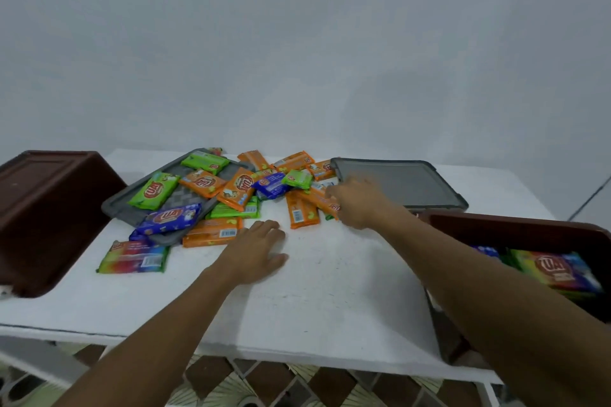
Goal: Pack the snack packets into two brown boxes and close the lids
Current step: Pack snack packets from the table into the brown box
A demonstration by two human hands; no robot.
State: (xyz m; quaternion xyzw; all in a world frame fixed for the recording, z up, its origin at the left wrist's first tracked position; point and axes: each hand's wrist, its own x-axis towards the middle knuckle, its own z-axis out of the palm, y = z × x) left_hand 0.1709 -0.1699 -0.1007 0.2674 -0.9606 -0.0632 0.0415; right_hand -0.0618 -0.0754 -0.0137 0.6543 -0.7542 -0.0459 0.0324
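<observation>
Orange packets (302, 213) going boxward

They are lying mid-tabletop (330, 274) at the right hand (357, 205), which is reaching in. It is blurred, so I cannot tell its grip. Left hand (254, 251) is resting flat, fingers straight. Gathering several squarely — probably best for the right brown box (515, 228).

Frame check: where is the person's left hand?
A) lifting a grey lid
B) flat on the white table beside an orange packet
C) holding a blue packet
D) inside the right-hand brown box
B: the left hand lies with straight fingers on the white table, right beside an orange packet, and holds nothing.
</observation>
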